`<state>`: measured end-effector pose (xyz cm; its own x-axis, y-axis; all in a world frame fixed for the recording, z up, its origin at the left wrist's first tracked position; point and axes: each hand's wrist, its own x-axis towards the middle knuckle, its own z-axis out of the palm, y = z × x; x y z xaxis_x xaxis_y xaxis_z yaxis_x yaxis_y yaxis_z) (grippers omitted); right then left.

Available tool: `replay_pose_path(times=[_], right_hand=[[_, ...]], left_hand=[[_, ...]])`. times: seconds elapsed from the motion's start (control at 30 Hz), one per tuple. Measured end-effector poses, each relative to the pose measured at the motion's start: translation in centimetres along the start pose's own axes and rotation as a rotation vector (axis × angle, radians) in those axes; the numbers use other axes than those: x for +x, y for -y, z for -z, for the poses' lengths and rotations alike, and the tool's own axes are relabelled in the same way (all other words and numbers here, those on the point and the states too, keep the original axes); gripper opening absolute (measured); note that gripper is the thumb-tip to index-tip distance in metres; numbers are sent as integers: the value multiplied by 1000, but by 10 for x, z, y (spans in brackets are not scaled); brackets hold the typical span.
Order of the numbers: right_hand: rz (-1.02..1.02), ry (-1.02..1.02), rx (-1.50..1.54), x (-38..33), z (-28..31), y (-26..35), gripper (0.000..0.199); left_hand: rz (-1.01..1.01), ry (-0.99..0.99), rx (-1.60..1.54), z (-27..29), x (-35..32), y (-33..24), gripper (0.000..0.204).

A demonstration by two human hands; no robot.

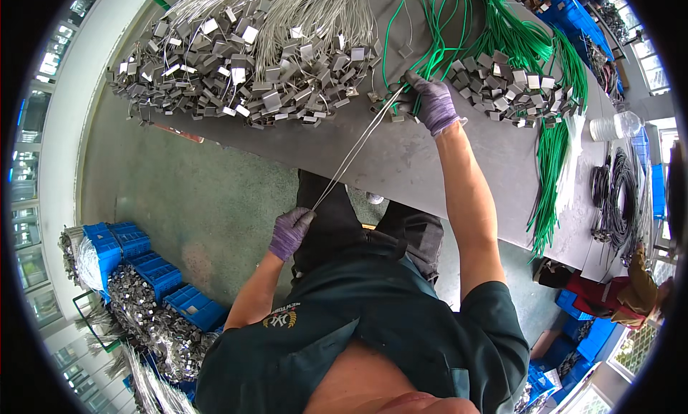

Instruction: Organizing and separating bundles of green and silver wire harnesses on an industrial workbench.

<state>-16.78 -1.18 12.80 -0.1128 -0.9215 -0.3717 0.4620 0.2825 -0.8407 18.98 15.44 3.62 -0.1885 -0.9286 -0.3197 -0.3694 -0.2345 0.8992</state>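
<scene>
Thin whitish wires (356,148) run taut and slanting between my two gloved hands. My left hand (290,233), in a purple glove, is closed around their lower ends in front of my waist. Over the grey table, my right hand (433,104), also gloved, has its fingers closed on the upper part of the wires, beside loose green wires (435,56). Small metal blocks (398,116) lie just below its fingertips, partly hidden. Whether the right fingers also hold green strands is hard to make out.
On the table (344,131), a big heap of metal blocks with pale wires (272,99) lies left; blocks with green wires (502,88) lie right. Further right are a clear plastic jar (615,127) and black cable coils (622,195). Blue crates (190,306) stand lower left. Another person (609,296) is at right.
</scene>
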Motion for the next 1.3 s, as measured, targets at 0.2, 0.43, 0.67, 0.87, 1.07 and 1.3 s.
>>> replay_pose_path(times=[0.2, 0.43, 0.67, 0.87, 1.07, 1.3], right_hand=[[27, 101, 85, 2, 11, -20, 27], [-4, 48, -233, -18, -1, -33, 32], [206, 183, 13, -4, 16, -22, 25], [40, -53, -223, -37, -32, -53, 23], [137, -99, -49, -45, -34, -40, 18], [70, -50, -190, -33, -41, -60, 28]], left_hand=[[9, 17, 21, 2, -5, -8, 13], [63, -8, -111, 5, -9, -7, 13], [262, 168, -393, 13, -9, -28, 13], [232, 195, -388, 7, -6, -32, 14], [289, 204, -360, 5, -7, -27, 17], [225, 208, -392, 5, 16, -48, 16]])
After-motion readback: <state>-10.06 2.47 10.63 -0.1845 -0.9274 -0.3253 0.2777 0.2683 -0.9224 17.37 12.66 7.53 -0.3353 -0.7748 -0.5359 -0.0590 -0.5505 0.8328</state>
